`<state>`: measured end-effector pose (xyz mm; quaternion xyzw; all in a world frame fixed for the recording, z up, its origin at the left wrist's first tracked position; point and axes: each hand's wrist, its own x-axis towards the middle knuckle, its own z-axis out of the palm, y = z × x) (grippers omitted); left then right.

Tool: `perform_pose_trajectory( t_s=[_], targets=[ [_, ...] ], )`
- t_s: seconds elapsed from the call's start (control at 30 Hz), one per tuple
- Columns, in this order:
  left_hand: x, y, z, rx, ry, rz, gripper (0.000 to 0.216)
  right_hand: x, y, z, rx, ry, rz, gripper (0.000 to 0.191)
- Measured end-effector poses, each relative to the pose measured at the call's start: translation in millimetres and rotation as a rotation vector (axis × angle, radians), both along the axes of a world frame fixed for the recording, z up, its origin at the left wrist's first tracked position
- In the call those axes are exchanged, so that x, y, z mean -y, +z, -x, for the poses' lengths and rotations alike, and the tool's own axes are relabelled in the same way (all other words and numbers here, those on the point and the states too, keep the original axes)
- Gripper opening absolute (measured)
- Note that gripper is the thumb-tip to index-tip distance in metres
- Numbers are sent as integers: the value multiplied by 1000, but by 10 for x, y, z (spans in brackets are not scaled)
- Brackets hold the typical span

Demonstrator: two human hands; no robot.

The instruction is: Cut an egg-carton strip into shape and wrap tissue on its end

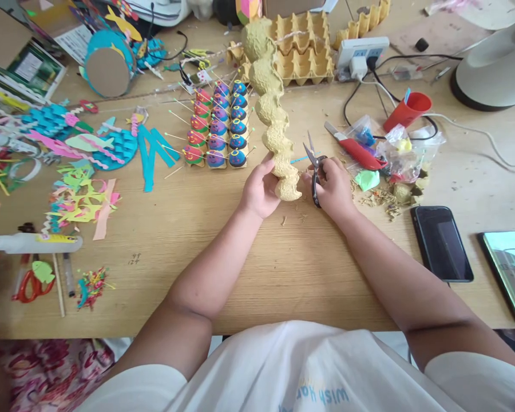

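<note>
In the head view my left hand grips the near end of a long strip of egg carton, a single row of tan cups pointing away from me. A pair of scissors with black handles is in my right hand, its blades parted and pointing away. The blades are just right of the strip and look apart from it. Beyond my left hand stand rows of painted egg-carton cups in red, purple and blue, with thin pins sticking out.
Uncut egg trays lie at the back. To the right are a red-handled knife, a red cup, a power strip, carton scraps and a phone. Paper cut-outs and a glue bottle lie left.
</note>
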<state>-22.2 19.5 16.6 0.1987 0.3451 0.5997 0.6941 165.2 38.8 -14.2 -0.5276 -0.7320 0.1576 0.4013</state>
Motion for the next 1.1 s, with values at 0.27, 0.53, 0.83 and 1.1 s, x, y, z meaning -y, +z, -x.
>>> perform_pose_trajectory(
  t_s=[0.27,0.53,0.83,1.1],
  targets=[
    [17,-10,-36,-29,28,-93,34,-18,13,-27,-76,39,31,38],
    [-23,-89,-28,-18,128,-91,33,64,79,1,215,175,-51,23],
    [-24,-104,-26,-45,101,-121,25,91,110,-2,317,69,-82,27],
    [-10,-74,-54,-29,135,-105,26,103,143,-24,354,39,-88,16]
  ],
)
